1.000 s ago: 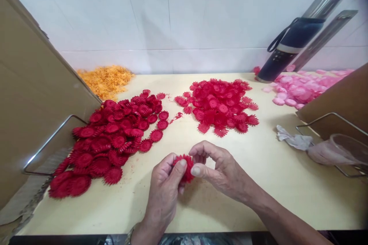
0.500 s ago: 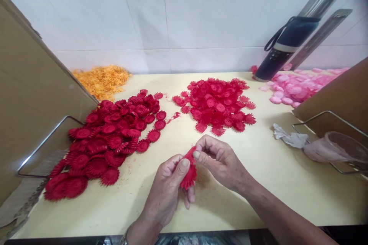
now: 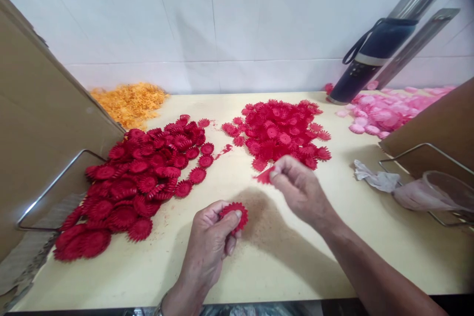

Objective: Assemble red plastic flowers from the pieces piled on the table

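Between thumb and fingers, my left hand (image 3: 211, 239) grips a small stack of red flower-shaped petal discs (image 3: 237, 213) with fringed edges. My right hand (image 3: 301, 187) pinches a single red petal disc (image 3: 265, 176), held edge-on above the table at the front of the middle pile. That pile of red petal discs (image 3: 283, 131) lies spread loosely beyond my right hand. To the left is a larger heap of darker red stacked petal discs (image 3: 126, 190).
Orange petals (image 3: 129, 103) lie at the back left, pink ones (image 3: 388, 111) at the back right. A dark blue bottle (image 3: 370, 59) leans by the tiled wall. Cardboard panels (image 3: 48, 98) flank the table (image 3: 296, 276). A plastic cup (image 3: 425, 195) and crumpled tissue (image 3: 375, 176) sit right.
My right hand has pulled away from the left, moving up and right with one red petal disc. My left hand keeps the rest, turned to face upward.
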The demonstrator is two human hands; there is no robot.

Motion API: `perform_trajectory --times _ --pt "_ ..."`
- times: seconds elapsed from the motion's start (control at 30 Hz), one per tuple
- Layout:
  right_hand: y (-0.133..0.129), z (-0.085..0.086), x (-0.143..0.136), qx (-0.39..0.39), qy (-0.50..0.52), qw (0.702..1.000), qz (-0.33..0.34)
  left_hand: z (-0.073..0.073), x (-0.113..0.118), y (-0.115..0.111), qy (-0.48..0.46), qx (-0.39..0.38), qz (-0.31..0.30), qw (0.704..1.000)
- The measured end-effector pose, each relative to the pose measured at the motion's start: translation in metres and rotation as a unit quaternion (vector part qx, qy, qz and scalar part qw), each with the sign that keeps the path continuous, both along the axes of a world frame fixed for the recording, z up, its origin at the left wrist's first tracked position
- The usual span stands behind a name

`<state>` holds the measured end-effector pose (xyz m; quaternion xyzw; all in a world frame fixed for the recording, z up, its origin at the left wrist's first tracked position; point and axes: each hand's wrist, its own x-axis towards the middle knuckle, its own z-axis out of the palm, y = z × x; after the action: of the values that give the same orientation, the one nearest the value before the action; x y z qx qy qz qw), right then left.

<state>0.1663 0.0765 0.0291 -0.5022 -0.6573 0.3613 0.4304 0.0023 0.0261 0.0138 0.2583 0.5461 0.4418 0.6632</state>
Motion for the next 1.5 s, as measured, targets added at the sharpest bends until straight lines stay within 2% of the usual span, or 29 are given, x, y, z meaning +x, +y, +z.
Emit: perform_trajectory --times 0.07,0.13,0.2,0.23,0.3,0.37,0.4,0.5,0.57,0.7,0.77,0.87,0.93,1.03,1.07,1.13,1.2,1.27,1.37,1.43,1.5 --pt "0.017 0.002 0.019 0.062 -0.104 0.990 -0.067 0.000 -0.001 -0.001 -0.001 0.005 -0.002 1.000" --pt "0.032 0.002 0.038 0.120 -0.254 0.953 -0.117 0.001 -0.001 -0.002 0.004 0.008 -0.008 1.000" --pt "0.038 0.002 0.049 0.155 -0.348 0.916 -0.128 0.002 -0.001 -0.003 0.018 0.008 -0.002 1.000" --pt "0.037 0.003 0.050 0.163 -0.355 0.912 -0.122 0.002 0.000 -0.003 0.026 0.009 0.002 1.000" --pt "0.026 0.005 0.042 0.152 -0.297 0.939 -0.082 0.003 0.001 -0.002 0.044 0.017 0.003 0.999" --pt "0.009 0.007 0.025 0.095 -0.181 0.979 0.002 0.002 0.002 -0.001 0.060 0.031 -0.013 0.998" --pt "0.001 0.007 0.015 0.051 -0.125 0.989 0.057 0.002 0.003 -0.001 0.067 0.039 -0.024 0.997" --pt "-0.017 0.004 -0.012 -0.039 -0.021 0.983 0.177 0.001 0.005 0.000 0.065 0.052 -0.043 0.996" --pt "-0.022 -0.001 -0.022 -0.054 0.009 0.979 0.196 -0.001 0.004 -0.001 0.045 0.052 -0.051 0.996" --pt "-0.021 -0.003 -0.023 -0.036 0.000 0.989 0.143 -0.005 0.001 -0.006 0.020 0.052 -0.099 0.994" --pt "-0.014 -0.001 -0.016 -0.010 -0.019 0.997 0.081 -0.006 -0.002 -0.008 0.015 0.046 -0.123 0.991" --pt "0.007 -0.002 0.004 0.075 -0.100 0.992 -0.020 -0.004 -0.003 -0.009 -0.011 0.034 -0.112 0.993" --pt "0.023 -0.006 0.019 0.144 -0.212 0.964 -0.067 -0.001 -0.004 -0.007 -0.044 0.031 -0.086 0.995" --pt "0.039 -0.014 0.037 0.207 -0.366 0.900 -0.110 0.002 -0.004 -0.003 -0.084 0.035 -0.043 0.995" --pt "0.040 -0.017 0.040 0.220 -0.391 0.886 -0.117 0.002 -0.004 -0.002 -0.088 0.037 -0.032 0.995" --pt "0.037 -0.018 0.039 0.248 -0.391 0.879 -0.117 0.001 -0.004 -0.001 -0.085 0.039 -0.020 0.995" --pt "0.029 -0.015 0.033 0.278 -0.333 0.896 -0.098 0.000 -0.004 -0.002 -0.074 0.037 -0.014 0.996" --pt "0.018 -0.007 0.022 0.267 -0.243 0.932 -0.036 -0.001 -0.003 -0.002 -0.055 0.033 -0.005 0.998" --pt "0.002 0.006 0.004 0.143 -0.110 0.977 0.110 0.000 -0.001 -0.003 -0.023 0.033 0.000 0.999" --pt "-0.006 0.011 -0.006 0.036 -0.042 0.983 0.178 0.001 0.000 -0.003 -0.003 0.044 -0.001 0.999" --pt "-0.011 0.012 -0.013 -0.049 0.006 0.977 0.209 0.001 0.001 -0.003 0.017 0.062 -0.002 0.998"
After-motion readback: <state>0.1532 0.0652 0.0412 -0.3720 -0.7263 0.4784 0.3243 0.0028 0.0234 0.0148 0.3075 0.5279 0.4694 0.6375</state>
